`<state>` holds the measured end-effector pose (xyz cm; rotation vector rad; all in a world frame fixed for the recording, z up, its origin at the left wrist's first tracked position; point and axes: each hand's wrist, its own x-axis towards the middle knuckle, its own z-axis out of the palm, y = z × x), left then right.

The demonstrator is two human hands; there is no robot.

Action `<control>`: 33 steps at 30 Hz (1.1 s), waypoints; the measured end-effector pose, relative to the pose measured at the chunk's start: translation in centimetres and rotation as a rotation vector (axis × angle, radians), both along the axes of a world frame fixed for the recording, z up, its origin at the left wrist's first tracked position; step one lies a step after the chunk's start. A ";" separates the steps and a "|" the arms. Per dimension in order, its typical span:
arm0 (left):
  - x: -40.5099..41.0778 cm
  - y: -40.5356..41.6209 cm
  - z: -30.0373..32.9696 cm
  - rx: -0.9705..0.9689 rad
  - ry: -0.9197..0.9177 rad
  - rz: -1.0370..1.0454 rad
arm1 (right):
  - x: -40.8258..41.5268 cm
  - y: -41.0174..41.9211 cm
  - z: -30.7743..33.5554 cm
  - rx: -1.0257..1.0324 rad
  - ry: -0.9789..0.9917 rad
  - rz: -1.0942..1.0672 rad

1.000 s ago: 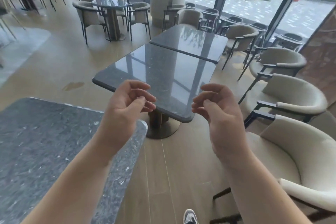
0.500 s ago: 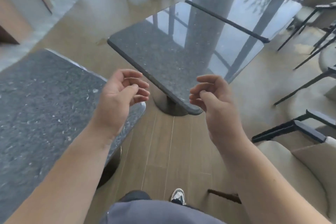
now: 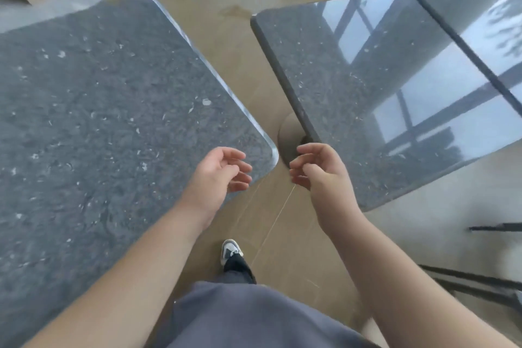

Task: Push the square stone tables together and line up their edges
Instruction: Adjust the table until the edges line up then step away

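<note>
Two square stone tables are seen from above, separated by a wedge of wooden floor [image 3: 240,70] that is narrowest near the hands. The left table [image 3: 99,121], matte and speckled, fills the left of the view; the right table [image 3: 381,110], polished and reflective, stands to the right, and its far side is already butted against a third table [image 3: 485,17]. The facing edges are not parallel. Part of a round pedestal base [image 3: 286,138] is visible in the gap beneath the right table. Both tops are judged heavy and rigid, likely to resist sliding, with chipping possible if the edges are struck together. Polished stone is expected to be slippery under a flat palm; hold is best taken at the slab edge, close to a corner, with force applied low and level. The left hand [image 3: 217,175] is held over the left table's near rounded corner, fingers loosely curled, gripping nothing. The right hand [image 3: 316,169] is held beside the right table's edge, likewise loosely curled and empty; contact with either top cannot be confirmed
</note>
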<state>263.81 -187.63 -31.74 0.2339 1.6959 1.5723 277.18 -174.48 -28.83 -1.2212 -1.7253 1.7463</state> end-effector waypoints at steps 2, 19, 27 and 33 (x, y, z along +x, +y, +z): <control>-0.8 0.7 -2.3 -0.061 -0.102 0.040 | -1.6 0.1 -1.8 -0.005 -0.095 0.043; -3.6 0.4 -7.5 -0.249 -0.135 0.136 | -6.6 4.1 -12.8 -0.297 -0.367 0.071; -0.6 5.1 -11.1 -0.277 -0.550 0.285 | -6.1 8.9 -19.5 -0.593 -0.479 0.036; 2.9 9.2 -15.4 -0.152 -0.972 0.720 | -7.5 12.5 -22.4 -0.771 -0.445 0.179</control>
